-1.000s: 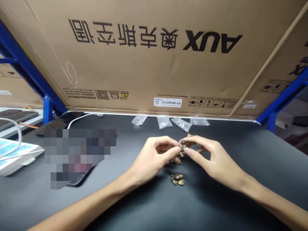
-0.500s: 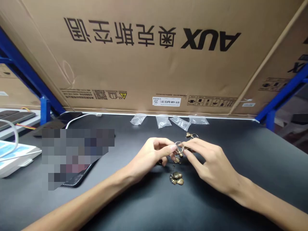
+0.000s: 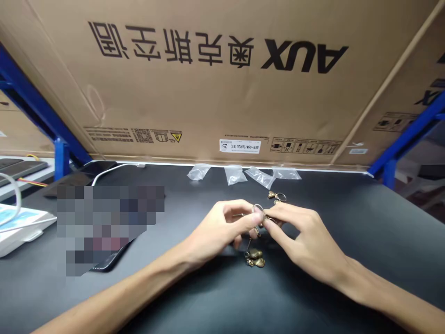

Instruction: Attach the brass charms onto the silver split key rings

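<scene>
A brown cardboard carton [image 3: 208, 97], cut off above, fills 12 o'clock beyond a black tabletop [image 3: 194, 301].
A pixelated patch [image 3: 107, 222] hides part of it at 9 o'clock. The bare left hand [image 3: 225, 225] pinches; the bare right hand [image 3: 302, 229] narrows beside it, whether gripping anything I cannot tell. At the left hand's 5 o'clock lies a bronze-coloured metal charm cluster [image 3: 257, 262], its shapes unclear; at that hand's 2 o'clock, in the pinch, is a thin round silver metal ring [image 3: 257, 205], partly covered.
</scene>
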Motion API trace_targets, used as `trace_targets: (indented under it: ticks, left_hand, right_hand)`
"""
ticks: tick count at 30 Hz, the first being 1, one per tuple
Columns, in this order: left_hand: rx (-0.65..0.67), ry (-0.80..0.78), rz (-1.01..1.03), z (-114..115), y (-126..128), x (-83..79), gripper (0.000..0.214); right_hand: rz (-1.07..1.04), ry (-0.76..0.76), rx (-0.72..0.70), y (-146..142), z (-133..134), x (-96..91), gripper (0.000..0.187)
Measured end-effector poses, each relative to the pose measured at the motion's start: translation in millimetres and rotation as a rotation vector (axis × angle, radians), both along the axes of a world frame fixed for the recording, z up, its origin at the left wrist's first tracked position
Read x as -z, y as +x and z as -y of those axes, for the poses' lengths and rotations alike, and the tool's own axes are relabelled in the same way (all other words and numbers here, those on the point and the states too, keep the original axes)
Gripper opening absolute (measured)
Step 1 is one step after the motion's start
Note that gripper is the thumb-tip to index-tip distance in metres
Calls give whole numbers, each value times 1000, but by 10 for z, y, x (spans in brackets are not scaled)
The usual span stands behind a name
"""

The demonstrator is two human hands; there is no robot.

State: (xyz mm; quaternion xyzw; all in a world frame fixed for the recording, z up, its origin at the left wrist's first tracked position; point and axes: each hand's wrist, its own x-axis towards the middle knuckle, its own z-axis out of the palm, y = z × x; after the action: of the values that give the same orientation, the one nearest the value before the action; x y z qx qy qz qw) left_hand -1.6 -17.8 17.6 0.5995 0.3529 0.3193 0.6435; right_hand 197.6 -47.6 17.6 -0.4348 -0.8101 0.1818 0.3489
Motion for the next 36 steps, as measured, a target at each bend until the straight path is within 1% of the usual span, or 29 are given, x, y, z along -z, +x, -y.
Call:
trace_targets:
  ticks: [2,4,7,9,10,14,17,21,24,26,27,28,31,32,33,34,36]
  left_hand:
    - [-22,81,-52,4,5,10,32]
    - [-27,101,-68,-4,-3,23,32]
    - [6,3,-4,-23,-18,46,36]
    - [2,-42,45,-32,-21,57,35]
    - [-2,-36,52,-34,-19,59,33]
    - [-9,62,26,-20,-5,33,28]
    - [-56,99,15,20,14,-8,27]
    - [-110,112,-11,70,39,-41,25]
    - [-141,173,-37,94,50,-21,20]
    - [-185,294,-89,107,53,15,16]
    - [-212,399,-133,111,52,37,13]
    - [-236,547,-183,112,50,61,11]
    - [-260,1122,-352,83,33,132,10]
    - [-252,1286,-404,64,24,149,11]
    - [-246,1417,-443,42,13,161,13]
    - [-240,1511,-472,19,0,165,14]
    - [-222,1634,-501,-23,-33,148,13]
  right_hand:
    - [-8,-26,3,0,-10,4,21]
    - [-4,-16,3,4,-23,17,22]
    - [8,5,-11,12,-39,18,23]
    - [9,-38,-11,16,-39,-2,24]
    - [4,-73,-5,17,-36,-16,24]
    - [-95,-236,-8,11,-18,-55,26]
    - [-157,-338,-32,2,-13,-49,27]
    - [-148,-344,-20,-3,-15,-33,29]
    - [-143,-339,-12,-9,-11,-34,31]
    - [-132,-341,-6,-17,-5,-37,31]
    - [-123,-352,-12,-22,-1,-38,31]
    - [-114,-374,-24,-26,3,-38,30]
    - [-122,-496,-97,-27,10,-40,30]
    - [-138,-540,-124,-24,11,-45,30]
    - [-151,-578,-149,-19,13,-54,31]
    - [-157,-606,-169,-13,16,-67,31]
    - [-133,-609,-179,-1,27,-104,31]
